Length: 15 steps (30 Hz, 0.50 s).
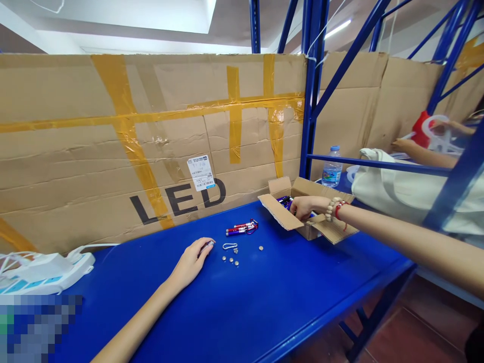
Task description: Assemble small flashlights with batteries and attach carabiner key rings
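My left hand [192, 259] rests on the blue table with its fingers closed around small silver pieces, mostly covered by the fingertips. Beside it lie a silver carabiner clip [230, 246], a small metal spring-like piece [235, 250] and several button cells [231, 260]. One more round cell [260, 248] sits apart to the right. Behind these are red and blue mini flashlights [242, 228] with clips. My right hand [301, 206], a beaded bracelet on its wrist, reaches into an open cardboard box [282, 212] among dark blue flashlights [284, 200]. Its fingertips are hidden there.
A taped cardboard wall [170, 151] lines the table's back. White power strips [49, 272] sit at the left. Beyond the blue frame post [312, 91] stand a water bottle [332, 169] and a pale bag [408, 186]. Another person's hands [406, 147] hold something red and white.
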{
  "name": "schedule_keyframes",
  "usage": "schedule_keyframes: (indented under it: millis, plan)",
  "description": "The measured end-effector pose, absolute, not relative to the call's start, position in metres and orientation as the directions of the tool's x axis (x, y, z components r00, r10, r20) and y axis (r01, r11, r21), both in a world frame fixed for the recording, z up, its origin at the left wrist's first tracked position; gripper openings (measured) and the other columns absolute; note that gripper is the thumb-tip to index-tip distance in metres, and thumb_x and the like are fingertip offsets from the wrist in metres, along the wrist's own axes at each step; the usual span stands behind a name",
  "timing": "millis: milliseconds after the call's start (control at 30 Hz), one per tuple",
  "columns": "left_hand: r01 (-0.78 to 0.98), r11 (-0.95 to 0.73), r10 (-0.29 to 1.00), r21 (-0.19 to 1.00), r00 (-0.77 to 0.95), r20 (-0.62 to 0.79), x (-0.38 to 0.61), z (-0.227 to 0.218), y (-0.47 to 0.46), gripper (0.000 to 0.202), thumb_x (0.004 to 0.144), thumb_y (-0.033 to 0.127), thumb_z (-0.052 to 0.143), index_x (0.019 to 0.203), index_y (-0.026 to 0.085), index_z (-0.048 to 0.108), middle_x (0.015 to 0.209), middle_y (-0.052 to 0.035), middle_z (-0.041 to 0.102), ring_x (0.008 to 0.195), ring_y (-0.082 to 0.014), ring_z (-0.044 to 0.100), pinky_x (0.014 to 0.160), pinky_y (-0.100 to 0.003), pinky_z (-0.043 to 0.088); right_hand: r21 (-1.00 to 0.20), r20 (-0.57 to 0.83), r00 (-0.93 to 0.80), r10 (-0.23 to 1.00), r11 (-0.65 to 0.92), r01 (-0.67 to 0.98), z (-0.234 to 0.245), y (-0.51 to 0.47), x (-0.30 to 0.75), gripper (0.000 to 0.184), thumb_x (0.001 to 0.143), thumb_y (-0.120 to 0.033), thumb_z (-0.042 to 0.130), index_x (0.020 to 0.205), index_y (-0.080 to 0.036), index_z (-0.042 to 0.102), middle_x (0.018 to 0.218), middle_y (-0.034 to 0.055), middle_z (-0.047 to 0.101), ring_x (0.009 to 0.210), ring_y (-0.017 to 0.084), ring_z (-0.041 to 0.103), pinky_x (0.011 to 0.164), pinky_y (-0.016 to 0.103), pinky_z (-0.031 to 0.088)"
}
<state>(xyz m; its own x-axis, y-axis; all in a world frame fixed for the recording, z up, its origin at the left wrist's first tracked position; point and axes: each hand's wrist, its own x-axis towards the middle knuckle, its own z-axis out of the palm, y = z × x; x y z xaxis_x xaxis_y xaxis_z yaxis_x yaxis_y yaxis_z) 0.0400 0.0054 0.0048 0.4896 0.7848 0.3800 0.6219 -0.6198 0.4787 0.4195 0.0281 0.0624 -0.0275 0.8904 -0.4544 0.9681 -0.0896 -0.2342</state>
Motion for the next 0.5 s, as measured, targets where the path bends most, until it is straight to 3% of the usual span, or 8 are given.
schedule_keyframes:
  millis: [167, 267, 367, 500]
  plan:
    - [0.62, -0.625, 0.781, 0.474, 0.498, 0.378, 0.0401, 0.0055, 0.0041, 0.026, 0.089, 0.034, 0.037, 0.099, 0.02, 0.057, 0.094, -0.004, 0.065, 0.082, -0.0175, 0.061, 0.078, -0.03, 0.048, -0.229, -0.436, -0.063, 0.898, -0.042, 0.973, 0.0663, 0.0322, 0.4157, 0.013, 0.072, -0.013, 0.063, 0.084, -0.009, 0.061, 0.072, -0.0005, 0.059, 0.063, 0.01, 0.055, 0.059, 0.023, 0.046]
    - [0.615, -0.629, 0.778, 0.476, 0.502, 0.379, 0.0399, 0.0057, 0.0034, 0.026, 0.089, 0.034, 0.036, 0.098, 0.021, 0.057, 0.093, -0.0038, 0.065, 0.083, -0.0173, 0.06, 0.079, -0.031, 0.047, -0.278, -0.392, -0.122, 0.912, 0.01, 0.961, 0.0667, 0.0291, 0.4171, 0.025, 0.059, -0.004, 0.061, 0.084, -0.009, 0.064, 0.064, -0.002, 0.058, 0.059, 0.01, 0.053, 0.056, 0.021, 0.043]
    - [0.61, -0.631, 0.776, 0.479, 0.504, 0.379, 0.0394, 0.005, 0.0037, 0.025, 0.09, 0.033, 0.036, 0.099, 0.021, 0.057, 0.093, -0.0041, 0.065, 0.086, -0.0184, 0.059, 0.081, -0.032, 0.047, -0.323, -0.348, -0.169, 0.922, 0.052, 0.945, 0.0645, 0.025, 0.4201, 0.033, 0.055, -0.004, 0.056, 0.087, -0.012, 0.064, 0.066, -0.0019, 0.061, 0.061, 0.011, 0.053, 0.055, 0.019, 0.041]
    - [0.604, -0.63, 0.776, 0.488, 0.506, 0.376, 0.0386, 0.0047, 0.0034, 0.025, 0.09, 0.033, 0.036, 0.099, 0.021, 0.057, 0.096, -0.0046, 0.064, 0.09, -0.0191, 0.059, 0.083, -0.033, 0.046, -0.368, -0.33, -0.217, 0.919, 0.087, 0.926, 0.0596, 0.0259, 0.4243, 0.023, 0.052, -0.007, 0.055, 0.072, -0.013, 0.065, 0.062, -0.001, 0.061, 0.061, 0.013, 0.054, 0.053, 0.02, 0.041]
